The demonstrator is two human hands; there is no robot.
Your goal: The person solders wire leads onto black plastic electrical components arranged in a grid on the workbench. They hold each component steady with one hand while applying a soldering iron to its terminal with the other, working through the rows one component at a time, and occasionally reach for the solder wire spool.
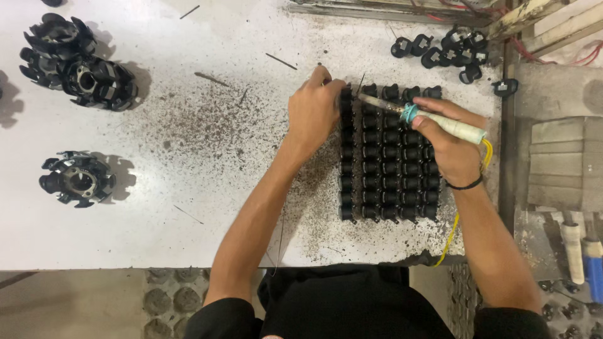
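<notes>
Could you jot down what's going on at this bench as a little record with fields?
Surface: white table, speckled with dark grit
Left hand: rests on the left edge of the block of black parts
Right hand: grips a pen-like tool, its tip pointing left over the top rows
Tool lead: yellow wire trailing off the table
Far left: three black finned rings
Top right: loose black parts

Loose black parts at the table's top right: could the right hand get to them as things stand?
Probably yes. The loose black parts lie in the open beyond the block of black parts, nothing between, but the right hand is holding a soldering tool.
</notes>
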